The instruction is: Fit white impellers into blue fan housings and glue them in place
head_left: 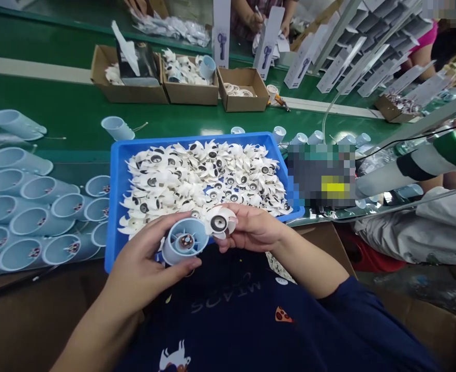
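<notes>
Currently, left hand (146, 258) curled around light-blue plastic cylinder (173, 253) | right hand (253, 230) pinching white plastic fan wheel (219, 223) beside its open end | blue rectangular plastic tray (116, 175) beyond

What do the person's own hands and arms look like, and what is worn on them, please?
The left hand and right hand wear no gloves, and both wrists look free of bands or watches. Both forearms are bare. A loose navy sleeve covers the right upper arm; no left sleeve is visible. The same dark shirt carries pale lettering and a pizza-slice print.
</notes>
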`<state>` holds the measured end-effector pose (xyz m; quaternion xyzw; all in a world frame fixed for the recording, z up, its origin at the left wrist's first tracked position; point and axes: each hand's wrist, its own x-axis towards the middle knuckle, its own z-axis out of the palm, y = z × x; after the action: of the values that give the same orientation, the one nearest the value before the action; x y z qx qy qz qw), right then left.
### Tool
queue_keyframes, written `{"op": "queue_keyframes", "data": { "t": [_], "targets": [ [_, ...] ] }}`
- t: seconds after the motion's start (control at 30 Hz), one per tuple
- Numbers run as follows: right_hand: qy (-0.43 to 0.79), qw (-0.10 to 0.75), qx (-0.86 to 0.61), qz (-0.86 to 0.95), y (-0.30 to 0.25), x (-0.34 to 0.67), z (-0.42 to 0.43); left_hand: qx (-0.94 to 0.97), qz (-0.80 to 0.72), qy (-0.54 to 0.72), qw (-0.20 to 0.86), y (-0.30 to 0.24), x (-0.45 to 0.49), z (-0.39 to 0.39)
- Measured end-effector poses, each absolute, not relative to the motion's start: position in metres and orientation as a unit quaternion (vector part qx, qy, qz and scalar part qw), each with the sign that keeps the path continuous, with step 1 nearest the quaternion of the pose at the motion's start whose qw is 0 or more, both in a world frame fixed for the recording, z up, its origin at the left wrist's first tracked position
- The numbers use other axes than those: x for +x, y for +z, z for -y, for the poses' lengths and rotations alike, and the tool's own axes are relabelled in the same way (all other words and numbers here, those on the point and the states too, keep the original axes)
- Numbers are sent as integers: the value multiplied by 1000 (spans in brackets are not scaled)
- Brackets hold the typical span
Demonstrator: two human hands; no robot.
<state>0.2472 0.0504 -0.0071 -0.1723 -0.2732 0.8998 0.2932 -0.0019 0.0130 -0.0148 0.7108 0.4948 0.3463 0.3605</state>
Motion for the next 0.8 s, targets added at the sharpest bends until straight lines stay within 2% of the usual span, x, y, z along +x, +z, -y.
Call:
{"op": "queue_keyframes", "data": {
  "t": [0.2,0.3,0.4,0.5,0.57,0.67,0.8],
  "targets": [
    [881,293,-216,301,-10,250,-49,789,-459,329,241,-6,6,-16],
    [812,343,-241,407,-5,250,-47,804,-461,321,197,-2,9,-15],
    [601,384,-274,645,12,249,-46,812,-470,306,159,-1,14,-15],
    [342,319,-325,822,30,246,-45,825,-458,309,118,-2,22,-15],
    [263,275,-357,853,33,243,-47,824,-459,320,89,-5,30,-14],
    [279,265,-385,839,26,243,-51,816,-464,337,67,-7,41,-14],
    [324,375,-354,793,17,266,-49,854,-401,319,92,3,43,-30]
  ]
}}
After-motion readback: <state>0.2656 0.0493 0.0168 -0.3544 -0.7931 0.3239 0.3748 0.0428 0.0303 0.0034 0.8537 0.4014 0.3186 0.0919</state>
